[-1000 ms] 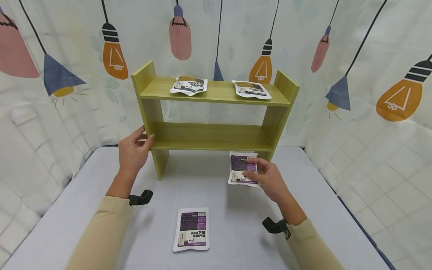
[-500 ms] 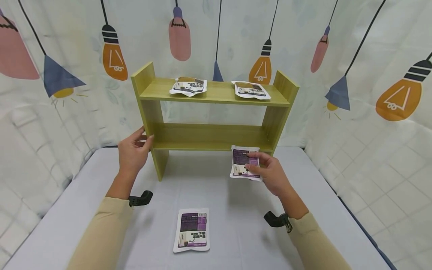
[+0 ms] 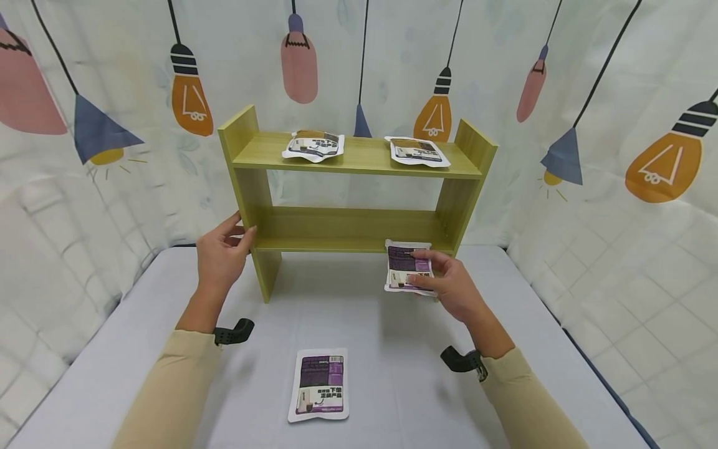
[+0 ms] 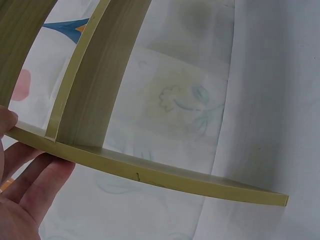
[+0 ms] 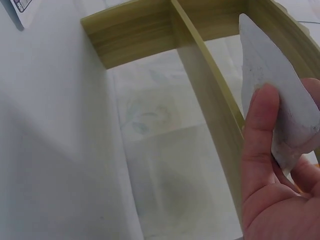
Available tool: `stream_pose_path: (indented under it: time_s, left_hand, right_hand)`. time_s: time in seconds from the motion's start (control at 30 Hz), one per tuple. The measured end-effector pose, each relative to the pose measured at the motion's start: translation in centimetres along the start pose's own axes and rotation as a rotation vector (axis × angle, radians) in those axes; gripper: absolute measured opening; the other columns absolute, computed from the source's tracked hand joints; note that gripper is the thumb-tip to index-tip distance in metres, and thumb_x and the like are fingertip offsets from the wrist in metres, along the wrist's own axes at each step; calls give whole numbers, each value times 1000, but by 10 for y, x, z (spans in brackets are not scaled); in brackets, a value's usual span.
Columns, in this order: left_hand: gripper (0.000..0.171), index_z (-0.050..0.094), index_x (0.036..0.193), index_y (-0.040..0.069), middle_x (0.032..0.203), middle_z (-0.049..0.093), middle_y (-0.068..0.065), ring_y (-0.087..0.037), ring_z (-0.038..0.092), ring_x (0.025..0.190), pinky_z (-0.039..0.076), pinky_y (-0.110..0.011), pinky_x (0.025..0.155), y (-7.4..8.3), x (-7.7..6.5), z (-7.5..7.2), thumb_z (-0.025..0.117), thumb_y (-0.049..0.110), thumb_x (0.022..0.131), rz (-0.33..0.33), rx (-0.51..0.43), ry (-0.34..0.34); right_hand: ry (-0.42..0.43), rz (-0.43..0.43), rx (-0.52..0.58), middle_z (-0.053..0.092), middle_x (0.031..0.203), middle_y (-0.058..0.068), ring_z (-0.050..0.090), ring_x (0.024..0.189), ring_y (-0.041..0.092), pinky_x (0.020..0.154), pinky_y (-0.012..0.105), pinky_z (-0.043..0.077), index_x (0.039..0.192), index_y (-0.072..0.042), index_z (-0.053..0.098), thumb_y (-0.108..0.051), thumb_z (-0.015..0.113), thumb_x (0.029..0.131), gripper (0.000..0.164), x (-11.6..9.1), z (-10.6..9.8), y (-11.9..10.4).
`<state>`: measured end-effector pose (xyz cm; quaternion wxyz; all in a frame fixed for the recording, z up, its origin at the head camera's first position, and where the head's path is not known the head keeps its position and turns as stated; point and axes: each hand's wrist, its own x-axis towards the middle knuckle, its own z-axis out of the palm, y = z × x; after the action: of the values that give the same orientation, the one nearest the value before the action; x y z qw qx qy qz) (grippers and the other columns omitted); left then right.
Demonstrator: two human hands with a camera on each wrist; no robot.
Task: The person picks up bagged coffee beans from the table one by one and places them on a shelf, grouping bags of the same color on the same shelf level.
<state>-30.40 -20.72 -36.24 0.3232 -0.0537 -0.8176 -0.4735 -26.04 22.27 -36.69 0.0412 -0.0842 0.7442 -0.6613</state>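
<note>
A two-tier wooden shelf [image 3: 359, 227] in yellow-green stands at the back of the table. My left hand [image 3: 224, 252] grips the edge of its left side panel, thumb in front and fingers behind; the left wrist view shows those fingers [image 4: 47, 185] against the panel. In my right hand [image 3: 457, 287] I pinch a purple-and-white pouch [image 3: 399, 268] by its right side, held up just in front of the lower board's front edge. The right wrist view shows the pouch's white edge [image 5: 272, 85] beside that board. A second purple-and-white pouch [image 3: 320, 385] lies flat on the table nearer me.
Two brown-and-white pouches, one at left [image 3: 314, 145] and one at right [image 3: 417, 151], lie on the shelf's top board. A white cloth covers the table [image 3: 387, 399]. Curtains printed with lamps [image 3: 191, 100] hang behind and at both sides.
My right hand has raised the pouch and shifted it slightly right, up to the lower board's front edge. My left hand stays on the side panel.
</note>
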Motion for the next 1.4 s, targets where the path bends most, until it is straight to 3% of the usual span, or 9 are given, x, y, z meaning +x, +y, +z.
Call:
stream_pose_path:
  time_s: [0.13, 0.5, 0.7, 1.2, 1.4]
  left_hand:
    - [48, 60, 145, 22, 116, 75, -20, 16, 58, 68, 50, -4, 63, -1, 0, 0, 69, 25, 98, -1, -11, -5]
    - [48, 60, 145, 21, 117, 75, -20, 16, 58, 69, 50, -4, 62, -2, -1, 0, 69, 25, 99, 2, -9, -1]
    - [47, 60, 145, 22, 116, 75, -20, 15, 58, 69, 50, -4, 63, -1, -1, 0, 68, 26, 99, -10, 0, 1]
    - [48, 59, 146, 23, 115, 75, -20, 15, 58, 68, 50, -3, 64, -1, -1, 1, 68, 25, 99, -12, -3, 1]
    - [47, 60, 146, 23, 113, 75, -21, 15, 59, 68, 50, -3, 63, -1, -1, 1, 68, 24, 99, -10, -9, 2]
  right_hand:
    - [-15, 5, -3, 57, 132, 12, 62, 112, 19, 83, 23, 60, 143, -4, 57, -2, 81, 84, 63, 1, -1, -2]
    - [-85, 16, 81, 49, 141, 12, 65, 106, 20, 81, 31, 62, 147, 0, 50, 7, 77, 84, 69, 4, -3, -7]
    - [-112, 36, 80, 45, 143, 15, 64, 105, 22, 80, 29, 61, 149, -1, 47, 7, 76, 84, 72, 4, -5, -11]
    - [-236, 64, 77, 41, 148, 18, 60, 118, 22, 91, 24, 58, 157, -7, 38, 8, 78, 82, 86, 4, -14, -16]
    - [-235, 59, 74, 37, 153, 17, 56, 122, 23, 92, 23, 57, 157, -8, 38, 6, 78, 83, 86, 6, -13, -18]
